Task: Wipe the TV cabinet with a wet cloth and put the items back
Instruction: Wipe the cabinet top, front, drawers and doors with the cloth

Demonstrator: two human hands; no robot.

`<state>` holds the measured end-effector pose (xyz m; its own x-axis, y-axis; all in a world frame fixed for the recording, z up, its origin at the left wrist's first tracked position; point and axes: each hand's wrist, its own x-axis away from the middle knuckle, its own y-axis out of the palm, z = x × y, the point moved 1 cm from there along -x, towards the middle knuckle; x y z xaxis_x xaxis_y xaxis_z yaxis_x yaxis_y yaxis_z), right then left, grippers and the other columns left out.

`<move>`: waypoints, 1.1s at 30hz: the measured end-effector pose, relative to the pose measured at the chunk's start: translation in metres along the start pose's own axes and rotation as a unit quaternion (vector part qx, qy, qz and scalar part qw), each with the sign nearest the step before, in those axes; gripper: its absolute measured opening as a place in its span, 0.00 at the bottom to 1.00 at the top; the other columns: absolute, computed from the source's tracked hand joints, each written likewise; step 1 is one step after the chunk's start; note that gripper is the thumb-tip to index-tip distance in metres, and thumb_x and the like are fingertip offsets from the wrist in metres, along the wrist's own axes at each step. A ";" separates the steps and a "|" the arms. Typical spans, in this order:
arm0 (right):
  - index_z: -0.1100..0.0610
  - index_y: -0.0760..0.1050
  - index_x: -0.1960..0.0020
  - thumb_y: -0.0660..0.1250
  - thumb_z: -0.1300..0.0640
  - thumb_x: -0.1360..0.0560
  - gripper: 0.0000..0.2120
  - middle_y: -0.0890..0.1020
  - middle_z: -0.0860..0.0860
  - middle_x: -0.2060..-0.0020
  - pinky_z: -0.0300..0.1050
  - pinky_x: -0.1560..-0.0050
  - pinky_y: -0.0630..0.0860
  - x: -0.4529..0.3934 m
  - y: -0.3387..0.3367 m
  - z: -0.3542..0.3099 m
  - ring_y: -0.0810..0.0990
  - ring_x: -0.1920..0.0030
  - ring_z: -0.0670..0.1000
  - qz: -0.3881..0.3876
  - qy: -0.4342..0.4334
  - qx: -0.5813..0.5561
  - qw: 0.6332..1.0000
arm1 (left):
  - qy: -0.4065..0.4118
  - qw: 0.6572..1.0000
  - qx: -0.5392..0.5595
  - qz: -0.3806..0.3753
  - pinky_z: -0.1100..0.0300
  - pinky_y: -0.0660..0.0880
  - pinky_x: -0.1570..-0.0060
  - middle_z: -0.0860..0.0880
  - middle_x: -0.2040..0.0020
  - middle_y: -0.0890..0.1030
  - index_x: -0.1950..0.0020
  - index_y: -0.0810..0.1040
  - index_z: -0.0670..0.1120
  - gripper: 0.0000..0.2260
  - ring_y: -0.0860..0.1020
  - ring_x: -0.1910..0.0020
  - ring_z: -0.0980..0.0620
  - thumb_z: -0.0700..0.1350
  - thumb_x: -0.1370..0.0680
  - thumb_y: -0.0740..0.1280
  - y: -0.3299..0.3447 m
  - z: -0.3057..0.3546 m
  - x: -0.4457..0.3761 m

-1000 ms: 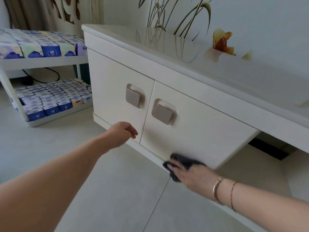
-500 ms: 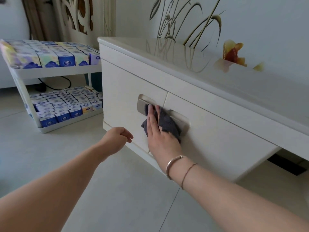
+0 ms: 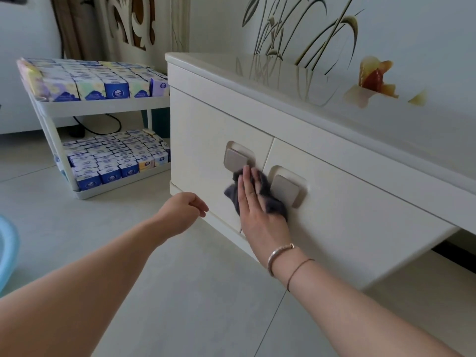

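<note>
The cream TV cabinet fills the right half of the view, with two doors and a square handle on each, the left handle and the right handle. A dark grey cloth lies flat on the door fronts between the handles. My right hand presses it there with straight fingers. My left hand hangs in the air near the cabinet's lower left corner, fingers loosely curled, holding nothing. The glossy cabinet top is bare.
A white two-tier rack packed with several small blue and pastel boxes stands on the floor left of the cabinet. A black cable runs behind it. A light blue rim shows at the left edge. Pale floor tiles lie below.
My right hand swept the cloth from the doors' bottom edge up to the handles, then slightly down and right between them. The left hand stayed about where it was.
</note>
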<state>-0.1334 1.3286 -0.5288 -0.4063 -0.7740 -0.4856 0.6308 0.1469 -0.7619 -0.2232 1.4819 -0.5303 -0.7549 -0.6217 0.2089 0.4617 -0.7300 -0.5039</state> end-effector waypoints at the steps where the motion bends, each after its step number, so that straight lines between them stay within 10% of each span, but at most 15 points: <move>1: 0.65 0.57 0.25 0.58 0.65 0.25 0.29 0.56 0.59 0.25 0.35 0.69 0.73 -0.005 -0.002 -0.002 0.62 0.26 0.52 0.003 0.017 -0.009 1.000 | -0.001 1.000 -0.002 -0.001 0.64 0.71 0.60 0.51 0.53 0.82 0.53 0.79 0.46 0.17 0.77 0.48 0.49 0.31 0.27 0.54 0.001 0.000 0.000; 8: 0.66 0.54 0.24 0.66 0.72 0.33 0.40 0.54 0.61 0.24 0.36 0.61 0.77 -0.014 -0.004 -0.013 0.54 0.24 0.56 0.029 0.068 -0.073 0.995 | -0.006 1.000 -0.022 -0.018 0.65 0.68 0.65 0.51 0.55 0.82 0.51 0.80 0.45 0.18 0.76 0.51 0.52 0.31 0.27 0.54 0.012 -0.008 -0.001; 13: 0.67 0.52 0.25 0.57 0.74 0.29 0.34 0.55 0.60 0.24 0.43 0.34 0.66 -0.024 0.003 -0.016 0.54 0.24 0.56 0.109 0.080 -0.207 0.969 | -0.009 0.999 -0.029 -0.024 0.66 0.68 0.65 0.53 0.56 0.81 0.52 0.80 0.45 0.18 0.75 0.57 0.55 0.30 0.28 0.54 0.018 -0.017 -0.006; 16: 0.66 0.49 0.24 0.58 0.74 0.30 0.36 0.53 0.59 0.24 0.44 0.39 0.74 -0.007 0.014 -0.022 0.55 0.24 0.55 0.059 0.079 -0.213 0.972 | -0.007 0.999 -0.025 -0.028 0.66 0.69 0.64 0.53 0.56 0.81 0.52 0.80 0.45 0.18 0.76 0.56 0.55 0.30 0.28 0.55 0.020 -0.020 -0.007; 19: 0.67 0.44 0.24 0.55 0.70 0.29 0.36 0.51 0.57 0.24 0.36 0.70 0.76 0.036 0.035 -0.032 0.68 0.30 0.53 -0.032 0.076 -0.207 0.975 | 0.000 0.999 -0.029 -0.026 0.66 0.69 0.63 0.54 0.56 0.81 0.54 0.80 0.48 0.18 0.76 0.55 0.56 0.30 0.27 0.55 0.015 -0.021 -0.006; 22: 0.67 0.42 0.24 0.58 0.70 0.29 0.39 0.43 0.59 0.23 0.38 0.71 0.77 0.052 0.043 -0.034 0.68 0.29 0.56 -0.078 0.073 -0.213 0.971 | -0.007 0.999 -0.026 -0.020 0.66 0.67 0.65 0.54 0.56 0.81 0.53 0.80 0.48 0.18 0.75 0.56 0.58 0.30 0.27 0.55 0.008 -0.022 -0.008; 25: 0.68 0.46 0.24 0.55 0.72 0.30 0.36 0.48 0.61 0.24 0.46 0.52 0.81 0.021 0.022 -0.023 0.56 0.25 0.57 -0.007 0.067 -0.225 0.972 | -0.008 0.999 -0.028 -0.020 0.66 0.69 0.62 0.53 0.57 0.81 0.54 0.80 0.47 0.18 0.76 0.54 0.54 0.29 0.27 0.55 0.005 -0.026 -0.009; 27: 0.67 0.49 0.25 0.56 0.73 0.29 0.34 0.54 0.61 0.25 0.46 0.29 0.65 -0.010 0.007 -0.016 0.52 0.24 0.55 0.072 0.073 -0.251 0.962 | -0.014 0.999 -0.027 -0.022 0.66 0.69 0.61 0.52 0.56 0.81 0.54 0.80 0.46 0.18 0.77 0.53 0.53 0.29 0.27 0.55 0.005 -0.027 -0.008; 33: 0.63 0.42 0.24 0.44 0.70 0.26 0.31 0.49 0.58 0.23 0.40 0.25 0.43 -0.033 -0.001 -0.026 0.45 0.23 0.51 0.130 0.132 -0.294 0.938 | -0.021 0.999 -0.030 -0.023 0.66 0.69 0.62 0.52 0.55 0.81 0.52 0.80 0.46 0.17 0.76 0.52 0.52 0.30 0.26 0.55 0.008 -0.026 -0.008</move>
<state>-0.1378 1.3696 -0.5230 -0.4878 -0.4964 -0.7180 0.2899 0.6837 -0.6697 -0.2256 1.4885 -0.5578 -0.7535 -0.6002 0.2682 0.3972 -0.7408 -0.5418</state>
